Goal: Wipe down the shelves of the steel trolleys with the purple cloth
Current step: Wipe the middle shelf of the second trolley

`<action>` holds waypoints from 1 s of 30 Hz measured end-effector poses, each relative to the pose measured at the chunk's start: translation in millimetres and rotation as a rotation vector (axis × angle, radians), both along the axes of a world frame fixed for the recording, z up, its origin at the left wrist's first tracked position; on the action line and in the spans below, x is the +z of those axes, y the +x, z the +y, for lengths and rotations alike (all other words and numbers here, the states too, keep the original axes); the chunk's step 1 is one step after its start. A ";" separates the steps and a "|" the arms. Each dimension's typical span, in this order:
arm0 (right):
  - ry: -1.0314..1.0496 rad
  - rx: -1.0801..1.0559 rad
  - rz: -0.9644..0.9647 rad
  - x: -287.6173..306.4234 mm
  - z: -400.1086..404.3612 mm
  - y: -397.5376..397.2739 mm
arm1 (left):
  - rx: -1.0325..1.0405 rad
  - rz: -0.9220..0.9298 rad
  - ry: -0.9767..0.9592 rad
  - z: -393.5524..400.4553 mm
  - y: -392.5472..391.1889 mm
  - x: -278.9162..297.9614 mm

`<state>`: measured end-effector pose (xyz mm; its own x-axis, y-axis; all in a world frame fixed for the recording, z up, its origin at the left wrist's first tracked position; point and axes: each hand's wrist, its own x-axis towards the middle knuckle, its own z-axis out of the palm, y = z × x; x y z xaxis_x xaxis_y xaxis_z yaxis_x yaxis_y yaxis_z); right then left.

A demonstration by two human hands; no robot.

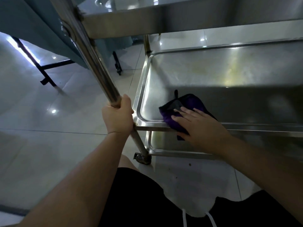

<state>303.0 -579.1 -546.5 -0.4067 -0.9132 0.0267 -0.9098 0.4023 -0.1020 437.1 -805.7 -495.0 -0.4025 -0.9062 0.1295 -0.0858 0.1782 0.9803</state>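
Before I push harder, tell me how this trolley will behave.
The trolley probably rolls easily: a caster sits on glossy tile. The left hand gripping its post likely steadies it. The purple cloth under the flat right hand looks floppy and should slide over steel.

Head cam looks down, close over trolley shelf (213, 76).

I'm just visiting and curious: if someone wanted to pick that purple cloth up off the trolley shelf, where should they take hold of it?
Probably at its far bunched edge, coming from above. The purple cloth lies flat on the middle shelf at the near left corner, draped over the front rim, with the right hand pressing flat on its near part. The far folds stand free for pinching.
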 end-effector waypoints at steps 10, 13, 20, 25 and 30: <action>0.026 -0.081 0.012 -2.8 66.2 -31.0 | 0.015 -0.591 -0.355 6.1 32.9 1.9; 0.004 -0.074 0.011 -3.3 65.1 -31.4 | 0.054 -0.605 -0.301 53.4 52.5 -22.3; -0.043 -0.080 0.016 -4.0 84.5 -37.3 | -0.513 -0.469 -0.731 157.9 9.8 -47.8; -0.055 -0.126 0.036 -4.2 143.5 -61.6 | -0.595 -0.459 -0.819 190.0 -52.7 -38.9; -0.053 -0.181 0.071 -2.7 224.5 -97.4 | -0.631 -0.512 -0.865 208.7 -84.6 -44.1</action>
